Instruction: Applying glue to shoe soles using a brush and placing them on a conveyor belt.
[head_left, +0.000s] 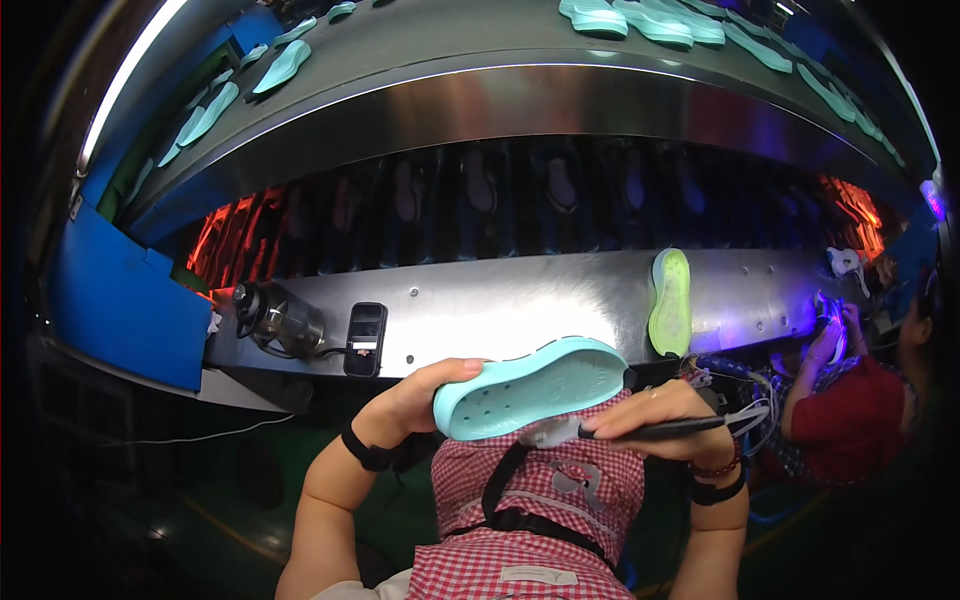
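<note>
My left hand [430,393] is closed on the left end of a turquoise shoe sole [535,390], its thumb along the upper rim. The sole is tilted so that its hollow inner side, dotted with small holes near the left end, faces up. In my right hand [660,412] is a brush [550,432] with a dark handle and a pale, blurred head. The brush head lies at the sole's lower edge; whether it touches the sole I cannot tell. Fingers of my right hand wrap around the handle.
A yellow-green sole [670,302] lies on the metal ledge [520,290] ahead. Left on it are a dark bottle [278,318] and a phone [366,338]. Turquoise soles [592,17] rest on the conveyor belt [440,30] above. At right, another person [845,410] works under violet light.
</note>
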